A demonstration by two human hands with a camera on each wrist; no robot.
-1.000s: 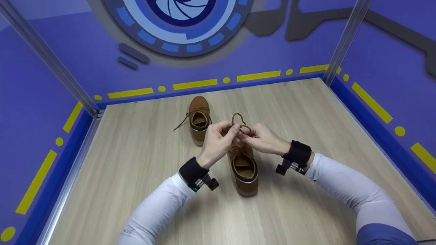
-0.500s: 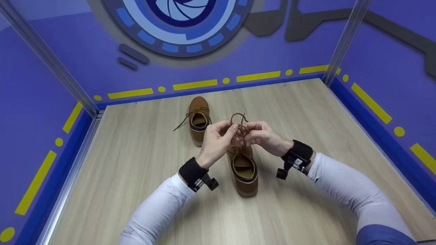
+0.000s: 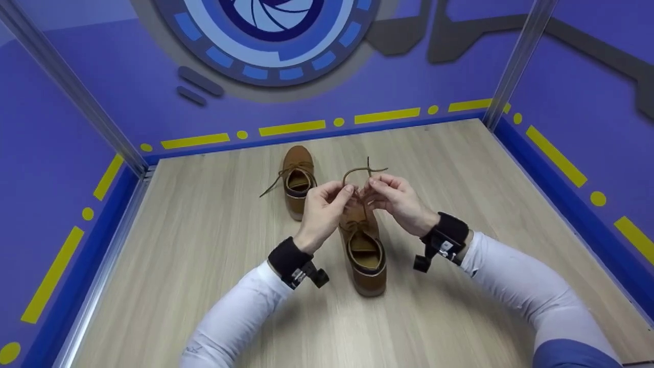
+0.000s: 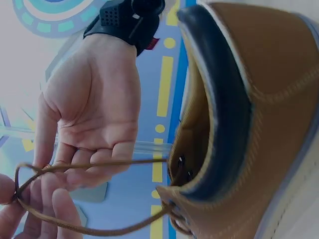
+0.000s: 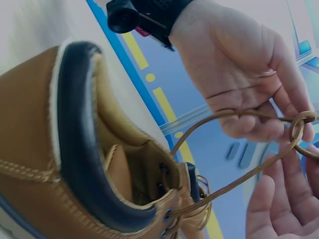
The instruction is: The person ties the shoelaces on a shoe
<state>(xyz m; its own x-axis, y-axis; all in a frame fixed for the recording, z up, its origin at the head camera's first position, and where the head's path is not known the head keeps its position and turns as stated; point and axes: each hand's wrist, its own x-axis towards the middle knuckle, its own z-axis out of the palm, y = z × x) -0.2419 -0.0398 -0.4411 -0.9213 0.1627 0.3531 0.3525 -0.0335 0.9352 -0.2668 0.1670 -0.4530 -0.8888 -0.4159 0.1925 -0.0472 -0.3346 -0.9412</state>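
A brown lace-up shoe (image 3: 372, 278) stands on the table, toe away from me, its dark padded collar toward me. Both ends of its shoelace (image 3: 357, 169) are raised above the toe and cross between my hands. My left hand (image 3: 325, 210) pinches the lace between thumb and index finger. Close beside it, my right hand (image 3: 401, 203) pinches the lace too, with two free ends sticking up beyond the fingertips. In the right wrist view a loop of shoelace (image 5: 298, 130) sits at the fingertips, and the strands run down to the eyelets.
A matching brown shoe (image 3: 297, 154) stands farther back to the left, one lace end trailing on the wooden table (image 3: 214, 230). Blue-purple panels (image 3: 327, 105) wall the table at the back and both sides.
The right hand has drawn slightly up and shifted its hold on the lace. The loop that stood above the fingers has opened into crossed free ends. The left hand has barely moved.
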